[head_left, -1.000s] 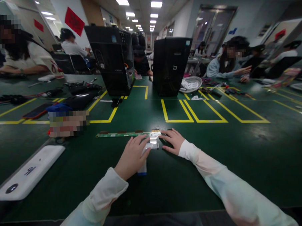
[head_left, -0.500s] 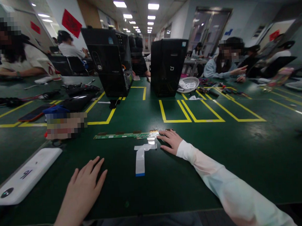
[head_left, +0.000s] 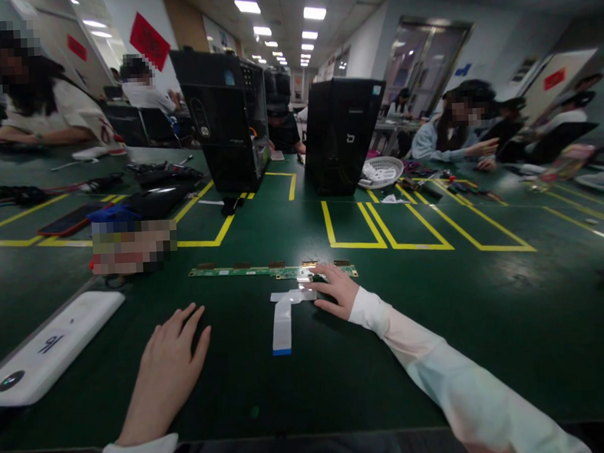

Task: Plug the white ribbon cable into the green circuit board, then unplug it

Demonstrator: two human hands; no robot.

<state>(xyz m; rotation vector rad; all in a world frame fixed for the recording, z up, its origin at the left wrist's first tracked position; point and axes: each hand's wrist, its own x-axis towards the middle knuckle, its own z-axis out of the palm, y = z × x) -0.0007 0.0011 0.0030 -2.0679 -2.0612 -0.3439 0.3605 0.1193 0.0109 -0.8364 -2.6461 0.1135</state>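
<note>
A long, narrow green circuit board (head_left: 244, 272) lies crosswise on the dark green table (head_left: 368, 377). From its connector a white flat ribbon cable (head_left: 282, 327) runs toward me, folded near the top and ending in a blue tip. My right hand (head_left: 337, 290) reaches over the board's right part, fingers spread, with fingertips at the connector and the cable's upper end; whether they press on it I cannot tell. My left hand (head_left: 170, 366) rests on the table left of the cable, fingers apart and holding nothing.
A white case (head_left: 57, 347) lies at the left. Behind the board stand two black computer towers (head_left: 222, 123), with a white basket (head_left: 381, 172) beside the right one. Yellow tape (head_left: 202, 243) marks the tabletop. Cables and tools lie farther back, and several people sit around.
My right hand has shifted slightly left and toward me, uncovering the board's right end. My left hand has barely moved. The whole view has shifted a little.
</note>
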